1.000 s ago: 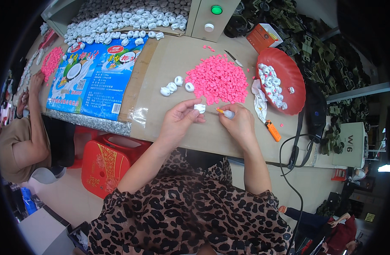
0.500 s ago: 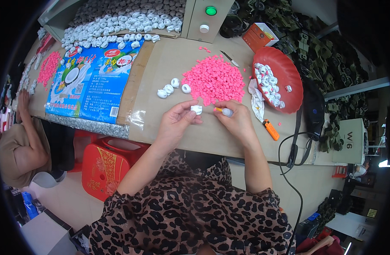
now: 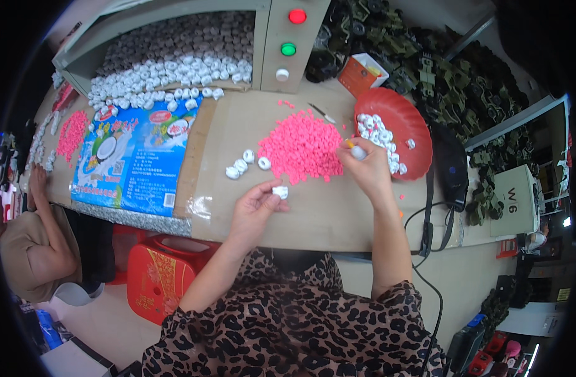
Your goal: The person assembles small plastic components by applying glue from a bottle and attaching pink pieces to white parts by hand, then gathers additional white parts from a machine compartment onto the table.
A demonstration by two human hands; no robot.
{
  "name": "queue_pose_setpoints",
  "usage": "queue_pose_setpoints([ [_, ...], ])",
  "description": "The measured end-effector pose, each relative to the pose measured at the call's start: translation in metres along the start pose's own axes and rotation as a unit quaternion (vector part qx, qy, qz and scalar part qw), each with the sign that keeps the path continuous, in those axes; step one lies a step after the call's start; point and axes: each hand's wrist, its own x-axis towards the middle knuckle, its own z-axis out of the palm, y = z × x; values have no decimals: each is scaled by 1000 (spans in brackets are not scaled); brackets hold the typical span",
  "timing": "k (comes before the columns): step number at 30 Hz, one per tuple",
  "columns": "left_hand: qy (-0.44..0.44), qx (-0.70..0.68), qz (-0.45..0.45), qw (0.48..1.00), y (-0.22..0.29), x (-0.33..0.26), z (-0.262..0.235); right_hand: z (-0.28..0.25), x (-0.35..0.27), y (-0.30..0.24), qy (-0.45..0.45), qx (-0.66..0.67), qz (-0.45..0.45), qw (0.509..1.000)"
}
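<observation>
My left hand (image 3: 255,206) holds a small, rounded white piece (image 3: 280,192) between thumb and fingertips above the cardboard-covered table (image 3: 219,188). In my right hand (image 3: 371,169) is a small white-bodied tool with a yellow-orange tip (image 3: 358,152); its exact kind I cannot make out. That hand is over the right edge of a heap of tiny pink pieces (image 3: 300,144), close to a red scalloped bowl (image 3: 410,113). Several white pieces (image 3: 376,129), some showing pink, lie in the bowl. More loose white pieces (image 3: 240,166) rest left of the heap.
A small knife (image 3: 322,113) lies behind the heap. A grey cabinet (image 3: 288,28) with buttons holds many white and grey pieces. Left of me are a blue printed sheet (image 3: 134,163), a red stool (image 3: 159,276) and another person's arm (image 3: 49,226). A black cable (image 3: 440,292) hangs at right.
My right hand has moved forward and right with the tool, from beside the left hand to the heap's edge near the bowl. My left hand keeps the white piece. The view has shifted slightly.
</observation>
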Motion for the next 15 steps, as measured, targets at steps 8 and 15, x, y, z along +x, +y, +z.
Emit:
queue_pose_setpoints([
  [8, -1, 29, 4, 1000, -4, -5, 1, -40, 115, -92, 132, 253, -122, 951],
  [15, -23, 11, 5, 1000, -8, -5, 0, -42, 208, -136, 149, 164, -154, 963],
])
